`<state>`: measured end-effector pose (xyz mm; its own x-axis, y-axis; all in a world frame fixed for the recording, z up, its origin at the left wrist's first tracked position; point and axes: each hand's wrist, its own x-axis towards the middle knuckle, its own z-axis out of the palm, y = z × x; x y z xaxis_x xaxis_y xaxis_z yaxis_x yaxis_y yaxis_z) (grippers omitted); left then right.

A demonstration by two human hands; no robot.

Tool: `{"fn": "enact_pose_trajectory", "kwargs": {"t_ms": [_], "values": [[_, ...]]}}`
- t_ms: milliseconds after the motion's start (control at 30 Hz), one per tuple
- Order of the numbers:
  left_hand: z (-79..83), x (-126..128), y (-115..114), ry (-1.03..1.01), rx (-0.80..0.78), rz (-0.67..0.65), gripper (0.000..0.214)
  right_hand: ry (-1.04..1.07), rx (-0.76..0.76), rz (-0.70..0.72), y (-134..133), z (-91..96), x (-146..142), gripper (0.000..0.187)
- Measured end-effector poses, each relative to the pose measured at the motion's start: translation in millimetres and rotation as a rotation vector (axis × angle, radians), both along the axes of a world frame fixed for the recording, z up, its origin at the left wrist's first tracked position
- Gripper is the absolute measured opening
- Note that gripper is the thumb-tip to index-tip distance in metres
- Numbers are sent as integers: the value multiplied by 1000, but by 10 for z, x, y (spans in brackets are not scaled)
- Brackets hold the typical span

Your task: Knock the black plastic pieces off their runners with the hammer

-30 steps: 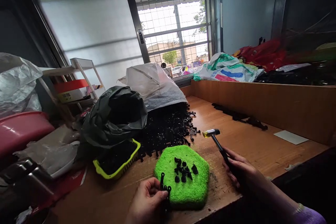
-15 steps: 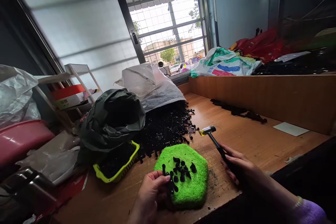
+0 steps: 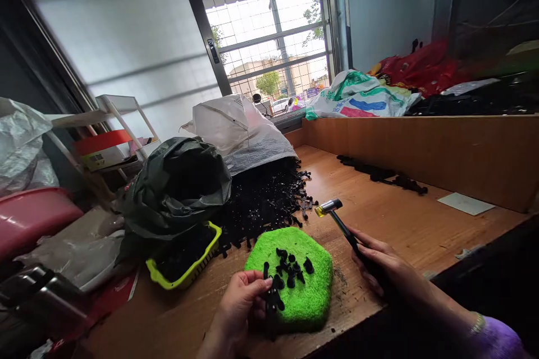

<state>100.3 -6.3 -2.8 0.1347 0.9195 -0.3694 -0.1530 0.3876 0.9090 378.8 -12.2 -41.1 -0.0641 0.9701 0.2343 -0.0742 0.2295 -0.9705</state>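
My left hand [image 3: 240, 304] pinches a small black plastic part [image 3: 270, 297] at the near left edge of a bright green hexagonal pad [image 3: 309, 297]. Several loose black pieces [image 3: 290, 272] lie on the pad's middle. My right hand [image 3: 381, 270] is wrapped round the black handle of a small hammer [image 3: 337, 215], whose metal head with a yellow end hovers just beyond the pad's far right side.
A big heap of black parts [image 3: 263, 202] spills from a white sack [image 3: 244, 132] behind the pad. A dark bag [image 3: 177, 188] and a yellow-green tray [image 3: 185, 272] sit left. A wooden wall [image 3: 421, 148] borders the bench on the right, with a white card [image 3: 463, 203].
My left hand carried the black part from the pad's near edge up onto the pad. The hammer and right hand shifted slightly left as the view tilted.
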Motion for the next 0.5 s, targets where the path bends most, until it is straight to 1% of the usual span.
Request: {"fn": "enact_pose_trajectory", "kwargs": {"t_ms": [100,167,233,300,400,500], "values": [[-8,6,-3,-30,3,6,34,-171,123,20,-60,229,-83,43],[-10,18,-3,-43,7,22,36,-281,208,70,-114,379,-175,41],[-5,34,1,-27,7,31,38,-385,277,129,-167,480,-277,43],[2,47,10,12,11,21,40,-502,316,185,-207,516,-360,43],[-1,44,25,61,37,-3,42,-679,328,220,-228,488,-414,46],[-24,16,35,47,50,-1,42,-711,360,228,-214,460,-391,49]]}}
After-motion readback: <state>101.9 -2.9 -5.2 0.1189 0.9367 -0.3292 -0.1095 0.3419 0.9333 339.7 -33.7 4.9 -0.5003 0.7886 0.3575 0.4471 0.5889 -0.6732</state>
